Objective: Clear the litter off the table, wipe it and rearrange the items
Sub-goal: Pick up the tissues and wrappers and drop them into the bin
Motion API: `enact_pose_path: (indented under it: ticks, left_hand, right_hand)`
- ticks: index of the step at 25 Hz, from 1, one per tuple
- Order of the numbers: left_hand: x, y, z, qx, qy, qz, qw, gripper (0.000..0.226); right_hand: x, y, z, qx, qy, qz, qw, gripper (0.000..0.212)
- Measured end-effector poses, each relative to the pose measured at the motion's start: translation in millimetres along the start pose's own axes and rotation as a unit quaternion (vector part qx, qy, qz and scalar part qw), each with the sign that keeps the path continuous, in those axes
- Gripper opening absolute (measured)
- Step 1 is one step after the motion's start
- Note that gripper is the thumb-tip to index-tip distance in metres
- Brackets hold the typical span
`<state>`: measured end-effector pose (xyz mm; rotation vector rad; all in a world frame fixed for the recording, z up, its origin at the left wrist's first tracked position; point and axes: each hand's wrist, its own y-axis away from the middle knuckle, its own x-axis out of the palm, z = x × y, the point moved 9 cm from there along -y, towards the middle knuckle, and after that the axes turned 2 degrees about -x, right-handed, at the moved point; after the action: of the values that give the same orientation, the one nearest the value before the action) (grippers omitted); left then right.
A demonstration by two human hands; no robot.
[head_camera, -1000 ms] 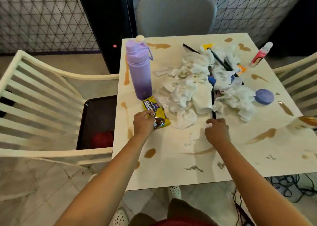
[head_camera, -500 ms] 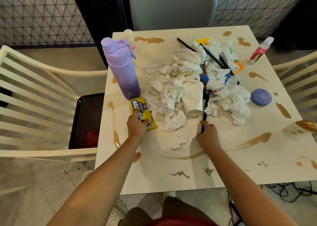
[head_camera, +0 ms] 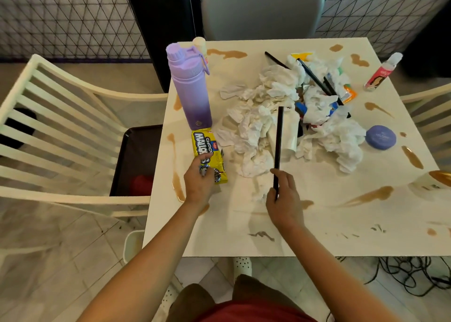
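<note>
A white table point(head_camera: 317, 224) carries brown spill marks and a heap of crumpled white tissues point(head_camera: 263, 116) mixed with wrappers and black straws. My left hand point(head_camera: 199, 185) grips the near end of a yellow snack wrapper point(head_camera: 207, 148) lying beside a purple water bottle point(head_camera: 189, 89). My right hand point(head_camera: 284, 197) holds a black straw point(head_camera: 278, 138) by its lower end, lifted upright over the tissues. A white paper cup point(head_camera: 290, 136) lies on its side in the heap.
A black bin point(head_camera: 136, 155) with something red inside stands left of the table, behind a white slatted chair point(head_camera: 61, 131). A purple round case point(head_camera: 380, 137), a pink tube point(head_camera: 380, 72), a small white bottle point(head_camera: 200, 44), a grey chair point(head_camera: 263, 9) and floor cables point(head_camera: 402, 273) surround.
My right hand has taken hold of the black straw and raised it off the table. My left hand has closed on the yellow wrapper's near end.
</note>
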<state>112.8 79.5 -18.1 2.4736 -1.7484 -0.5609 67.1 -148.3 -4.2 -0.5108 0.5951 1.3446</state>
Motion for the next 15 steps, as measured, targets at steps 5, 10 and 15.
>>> enact_pose_path:
  ticks: [5, 10, 15]
  left_hand:
    - [-69, 22, -2, 0.086, 0.038, -0.019, 0.995, 0.050]
    - [-199, 30, 50, 0.060, 0.138, -0.121, 0.981, 0.033]
    - [-333, 49, 148, -0.087, 0.150, -0.247, 0.953, 0.036]
  right_hand:
    - [47, 29, 70, -0.096, -0.055, 0.079, 0.991, 0.046]
    - [115, 72, 154, -0.125, -0.130, 0.174, 0.968, 0.039]
    - [221, 141, 203, -0.069, -0.091, 0.333, 0.936, 0.030]
